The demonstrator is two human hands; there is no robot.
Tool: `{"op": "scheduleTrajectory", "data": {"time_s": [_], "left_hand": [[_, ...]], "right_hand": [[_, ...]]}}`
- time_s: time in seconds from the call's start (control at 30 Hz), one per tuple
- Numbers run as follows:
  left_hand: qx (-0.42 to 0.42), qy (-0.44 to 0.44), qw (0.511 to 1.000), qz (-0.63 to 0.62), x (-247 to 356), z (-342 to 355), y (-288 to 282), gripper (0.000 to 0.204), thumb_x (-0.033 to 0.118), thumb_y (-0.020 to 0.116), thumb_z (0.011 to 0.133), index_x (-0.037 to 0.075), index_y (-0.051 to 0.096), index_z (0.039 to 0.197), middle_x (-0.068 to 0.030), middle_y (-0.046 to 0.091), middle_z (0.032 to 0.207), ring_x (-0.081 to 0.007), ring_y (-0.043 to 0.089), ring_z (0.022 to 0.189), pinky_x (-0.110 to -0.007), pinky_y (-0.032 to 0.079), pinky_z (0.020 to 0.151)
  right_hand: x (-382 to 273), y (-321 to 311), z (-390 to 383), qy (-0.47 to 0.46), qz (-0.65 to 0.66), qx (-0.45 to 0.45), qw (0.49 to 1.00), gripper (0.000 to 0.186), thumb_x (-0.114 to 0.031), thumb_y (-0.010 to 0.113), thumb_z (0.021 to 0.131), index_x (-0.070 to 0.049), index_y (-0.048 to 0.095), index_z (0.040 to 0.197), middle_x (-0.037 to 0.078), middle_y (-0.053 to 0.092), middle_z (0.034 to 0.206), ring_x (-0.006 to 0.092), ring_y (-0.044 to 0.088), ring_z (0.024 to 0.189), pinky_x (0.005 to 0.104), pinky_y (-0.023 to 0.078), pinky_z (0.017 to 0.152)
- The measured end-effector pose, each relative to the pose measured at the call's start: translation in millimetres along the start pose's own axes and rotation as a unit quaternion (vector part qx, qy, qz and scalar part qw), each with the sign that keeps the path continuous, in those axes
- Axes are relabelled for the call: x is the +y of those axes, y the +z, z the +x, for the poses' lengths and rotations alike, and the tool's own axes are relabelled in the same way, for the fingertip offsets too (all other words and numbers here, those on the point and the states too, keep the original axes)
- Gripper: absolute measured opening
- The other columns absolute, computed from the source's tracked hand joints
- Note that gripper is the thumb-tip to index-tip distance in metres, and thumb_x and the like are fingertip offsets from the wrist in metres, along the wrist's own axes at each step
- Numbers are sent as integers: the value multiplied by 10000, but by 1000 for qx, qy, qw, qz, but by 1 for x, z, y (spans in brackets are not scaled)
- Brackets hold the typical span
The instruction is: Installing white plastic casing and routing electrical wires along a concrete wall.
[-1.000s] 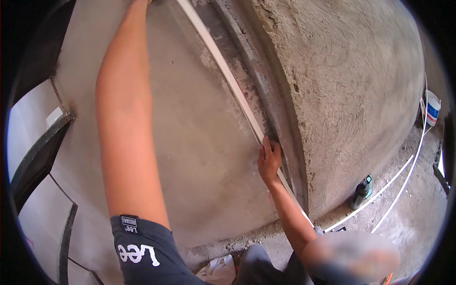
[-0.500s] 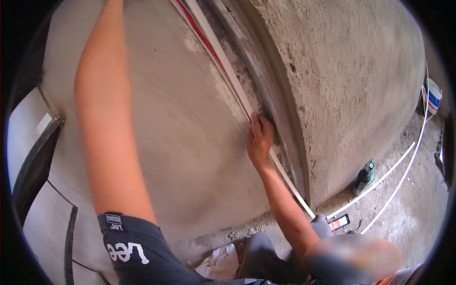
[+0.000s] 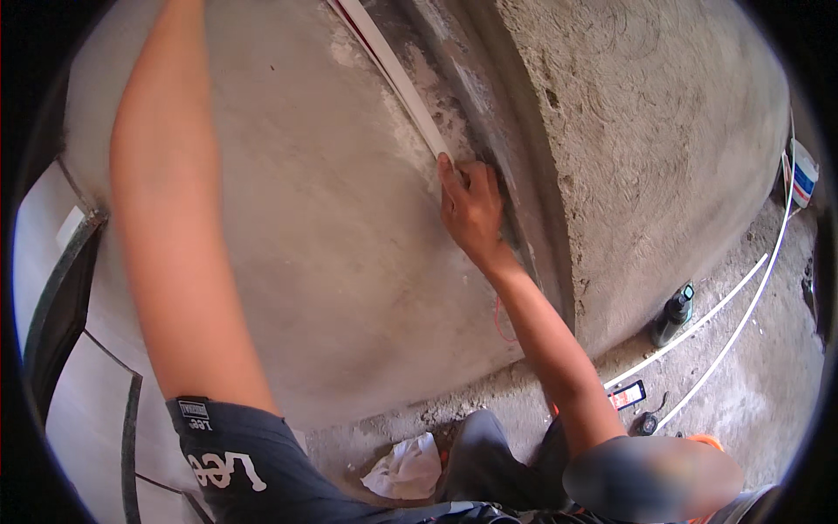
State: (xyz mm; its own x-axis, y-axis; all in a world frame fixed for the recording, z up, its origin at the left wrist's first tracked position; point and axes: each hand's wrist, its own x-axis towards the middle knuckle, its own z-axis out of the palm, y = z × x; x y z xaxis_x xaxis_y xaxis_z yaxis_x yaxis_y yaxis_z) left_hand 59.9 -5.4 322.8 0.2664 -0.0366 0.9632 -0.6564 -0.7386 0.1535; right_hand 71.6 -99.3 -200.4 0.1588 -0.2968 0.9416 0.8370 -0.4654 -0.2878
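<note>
Along a smooth grey plastered wall (image 3: 323,262), a worker's bare right hand (image 3: 472,208) is holding a long, flat white strip (image 3: 397,83), the left hand's grip lying out of view.

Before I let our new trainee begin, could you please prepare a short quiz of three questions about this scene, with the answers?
1. What does the right hand touch?
A) a dark bottle
B) the white strip
C) a white bucket

2. True or false: the left hand is in view.

3. Fill in: as seen in the picture, the crumpled white bag lies to the ___ of the phone.

Key: 1. B; 2. false; 3. left
</note>
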Motion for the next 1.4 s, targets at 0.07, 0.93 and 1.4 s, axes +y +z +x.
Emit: {"op": "scheduleTrajectory", "data": {"time_s": [0.07, 0.93, 1.4], "left_hand": [[-15, -35, 999, -20, -1, 5, 1, 472, 416, 678, 833, -27, 561, 720, -104, 572, 602, -213, 585, 483, -303, 514, 435], [-62, -50, 992, 96, 15, -7, -4, 451, 379, 637, 876, -29, 592, 689, -99, 603, 602, -185, 597, 470, -307, 496, 410], [-146, -133, 970, 142, 35, -13, -25, 409, 359, 737, 800, -21, 594, 750, -89, 637, 685, -130, 617, 573, -271, 548, 553]], "right_hand": [[2, 4, 17, -38, 15, 33, 999, 246, 13, 673, 762, -46, 640, 998, 109, 598, 999, 286, 585, 789, 363, 494, 626], [-46, 55, 227, -108, 53, 20, 993, 316, -11, 526, 756, 66, 573, 1058, 169, 546, 1121, 317, 548, 934, 412, 508, 765], [-68, 72, 300, -72, 138, 91, 984, 272, 19, 652, 719, -18, 628, 987, 143, 585, 1163, 326, 586, 976, 395, 503, 829]]}}
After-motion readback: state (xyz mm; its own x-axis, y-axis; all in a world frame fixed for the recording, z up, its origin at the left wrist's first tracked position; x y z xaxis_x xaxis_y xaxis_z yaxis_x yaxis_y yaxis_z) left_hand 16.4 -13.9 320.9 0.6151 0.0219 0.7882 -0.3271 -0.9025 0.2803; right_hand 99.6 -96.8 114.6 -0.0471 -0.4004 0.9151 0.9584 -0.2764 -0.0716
